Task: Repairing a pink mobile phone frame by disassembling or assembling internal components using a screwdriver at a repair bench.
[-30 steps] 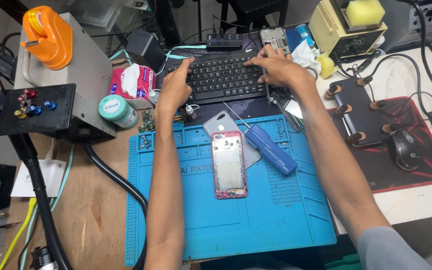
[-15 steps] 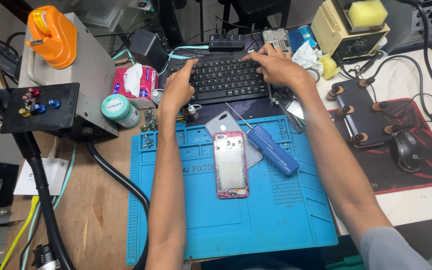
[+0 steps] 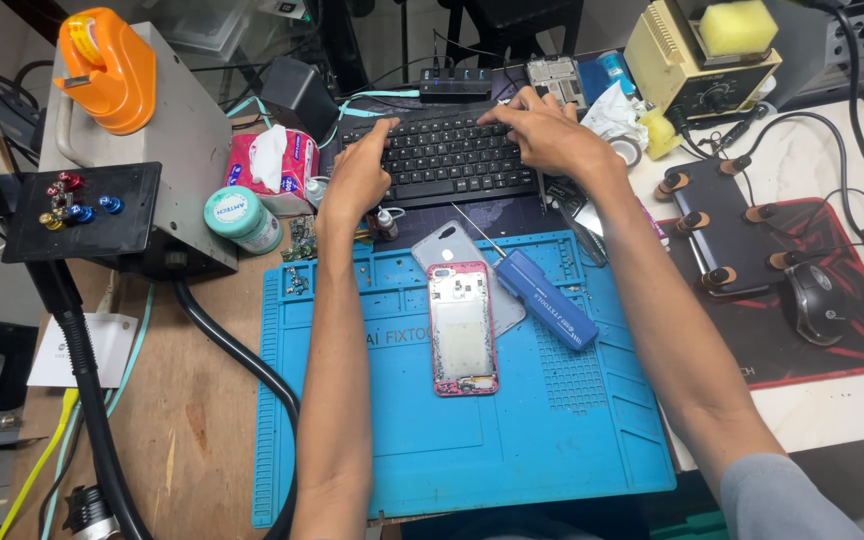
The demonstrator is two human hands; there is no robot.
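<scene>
Behind the blue mat (image 3: 572, 440) that covers the middle of the counter (image 3: 192, 420), the black keyboard (image 3: 442, 155) lies where it did a second ago, and little else has shifted: both hands were already on the keys then and they remain there, so the typing goes on while the work on the mat lies untouched. The left hand (image 3: 357, 180) rests on the keyboard's left end, wrist low, its forearm running straight back across the mat; its fingers are loosely curled over the keys and grasp nothing. The right hand (image 3: 547, 135) lies on the keyboard's right half, palm down, fingers spread and released, its forearm slanting back over the mat's right edge. On the mat, just in front of the keyboard, an opened phone with a pink rim (image 3: 462, 330) lies flat, partly over a grey back cover (image 3: 447, 248). Just to the right of the phone lies a blue screwdriver (image 3: 542, 295), its thin tip towards the keyboard. Neither hand touches any of these.
</scene>
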